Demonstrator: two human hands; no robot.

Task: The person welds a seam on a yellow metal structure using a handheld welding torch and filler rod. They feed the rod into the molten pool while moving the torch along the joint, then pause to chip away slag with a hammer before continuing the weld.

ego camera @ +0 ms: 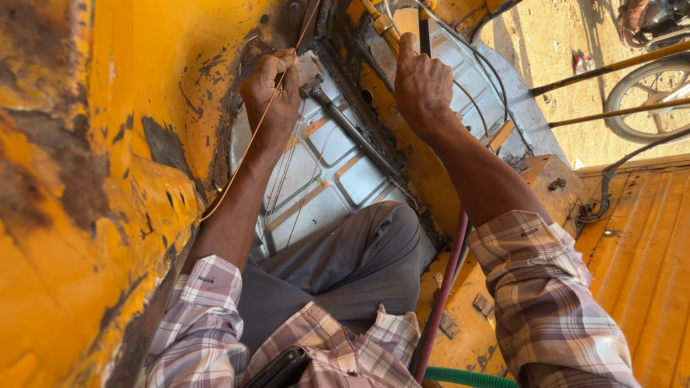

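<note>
Crouching inside a yellow vehicle body [129, 108], I have both arms stretched out ahead of me over a bare, ribbed metal floor panel [323, 172]. My left hand [273, 93] is up against the dark, scorched seam where the yellow wall meets the floor panel, and its fingers are pinched together on a thin coppery rod [248, 147]. That rod runs from the top of the seam, through my fingers, and down in a long slant along my forearm towards the yellow wall. My right hand [422, 86] is closed on a brass-coloured torch [383, 29], fingers wrapped around its handle with the thumb lying up along it; the tip reaches towards the top edge of the view and I cannot see its end. A dark steel bar [359, 136] lies slantwise on the floor panel between my two hands, touching neither. A dark red hose [440, 294] runs down beside my right knee, and a green hose [467, 377] curls at the bottom edge just beside it. My grey trousers [345, 266] and checked shirt sleeves [546, 302] fill the lower part. Outside, on sandy ground, a bicycle wheel [647, 100] stands well apart.
</note>
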